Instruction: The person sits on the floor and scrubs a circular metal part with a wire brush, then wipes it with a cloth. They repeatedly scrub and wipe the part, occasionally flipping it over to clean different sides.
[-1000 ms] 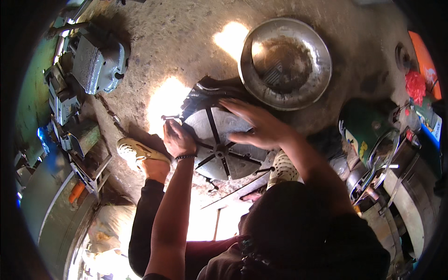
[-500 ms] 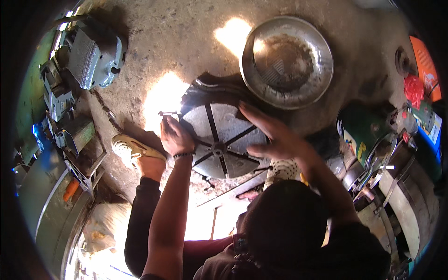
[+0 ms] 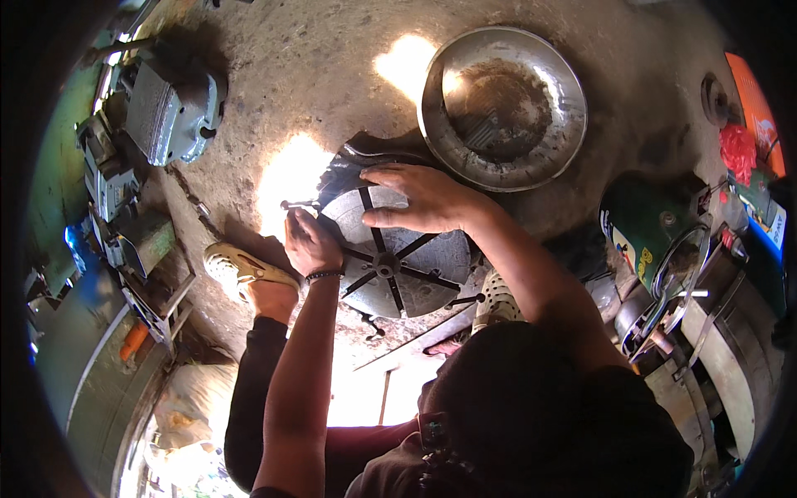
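A round grey metal disc (image 3: 427, 253) with dark slots running out from a central hub lies on the floor between my feet. At its left edge my left hand (image 3: 310, 244) is closed, its fingertips at a small T-shaped metal handle (image 3: 299, 204); the grip itself is partly hidden. My right hand (image 3: 419, 199) reaches over the disc's far part with thumb and fingers apart, holding nothing. Similar short rods stick out at the near rim, one rod (image 3: 466, 300) at the right and another rod (image 3: 371, 324) at the front. Behind the disc is a dark, glossy piece (image 3: 359, 154).
A wide metal basin (image 3: 570, 133) stands beyond the disc. At the left lie a heavy grey vise-like block (image 3: 170, 112) and machine parts. On the right are a dark green container (image 3: 643, 220), a red plastic bag (image 3: 736, 151) and metal scraps. My shoes (image 3: 237, 270) flank the disc.
My right hand has moved left from the disc's right edge across its far part. My left hand stays at the T-shaped handle.
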The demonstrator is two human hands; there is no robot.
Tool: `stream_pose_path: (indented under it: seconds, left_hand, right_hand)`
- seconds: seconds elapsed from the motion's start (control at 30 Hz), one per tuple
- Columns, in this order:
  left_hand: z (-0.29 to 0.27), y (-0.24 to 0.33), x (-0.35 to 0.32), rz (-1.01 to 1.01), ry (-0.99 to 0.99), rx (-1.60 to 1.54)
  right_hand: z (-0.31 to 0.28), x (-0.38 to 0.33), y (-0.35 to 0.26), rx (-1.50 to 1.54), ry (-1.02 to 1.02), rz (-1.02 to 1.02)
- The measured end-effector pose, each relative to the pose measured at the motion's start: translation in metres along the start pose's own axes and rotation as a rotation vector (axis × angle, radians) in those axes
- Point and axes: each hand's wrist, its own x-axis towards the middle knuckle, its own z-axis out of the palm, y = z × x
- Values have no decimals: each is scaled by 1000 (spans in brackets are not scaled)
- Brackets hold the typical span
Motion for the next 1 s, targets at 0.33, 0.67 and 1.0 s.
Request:
stream_pose_path:
  seconds: [0.33, 0.67, 1.0]
  left_hand:
    - [-1, 5, 3, -18, -36, -5]
    - [-7, 5, -3, 49, -14, 33]
    - [-4, -9, 0, -22, -64, -2]
  right_hand:
    - [-7, -9, 4, 262, -35, -60]
    - [34, -105, 29, 342, 282, -70]
    - [35, -168, 60, 165, 889, 131]
